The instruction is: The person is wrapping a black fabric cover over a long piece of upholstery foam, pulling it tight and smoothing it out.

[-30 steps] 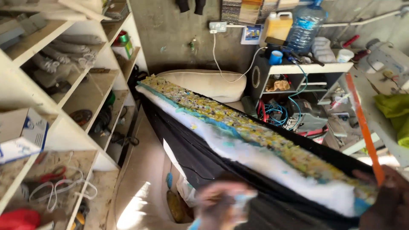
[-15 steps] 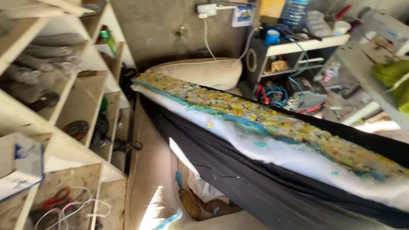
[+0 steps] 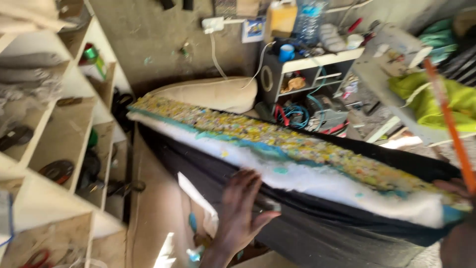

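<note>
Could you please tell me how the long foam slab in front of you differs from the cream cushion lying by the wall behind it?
The foam slab is long and flat, with a speckled multicolour top, a white padded edge and black fabric draped below; the cream cushion is shorter, rounded and plain. The left hand presses on the slab's side, and the right hand is at its near end, while nothing touches the cushion. Both look soft and lie lengthwise.

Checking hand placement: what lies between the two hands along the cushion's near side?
Head view: between left hand and right hand lie only the cushion's white batting and black fabric.
</note>
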